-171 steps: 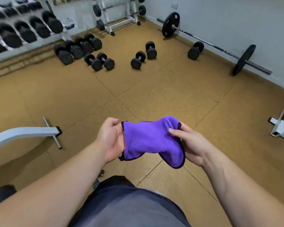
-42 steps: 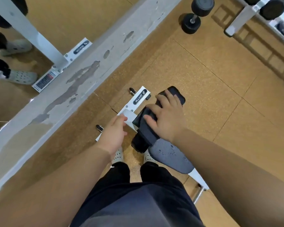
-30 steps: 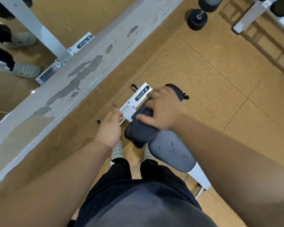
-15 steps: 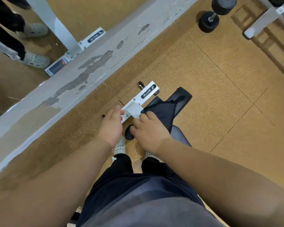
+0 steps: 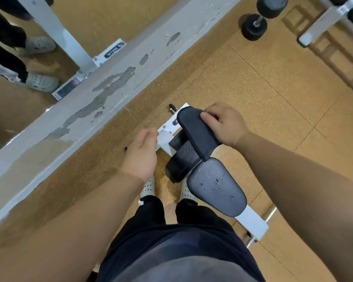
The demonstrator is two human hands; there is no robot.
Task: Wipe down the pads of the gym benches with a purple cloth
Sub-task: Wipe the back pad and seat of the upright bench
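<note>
while aslant, pad (image 5: 198, 133) in right fingers (image 5: 207, 119)

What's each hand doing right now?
Left hand: open, holding nothing, fingertips by the white frame.
Right hand: closed, gripping the edge of the upper pad.

Right of the back pad (image 5: 196, 133) and the seat pad (image 5: 216, 186), the floor (image 5: 273, 94) lay open as far as the dumbbell (image 5: 253, 28) and the rack foot (image 5: 322, 22). On the left, only a narrow strip of floor separated the bench frame (image 5: 165, 137) from the wall ledge (image 5: 110, 86).
</note>
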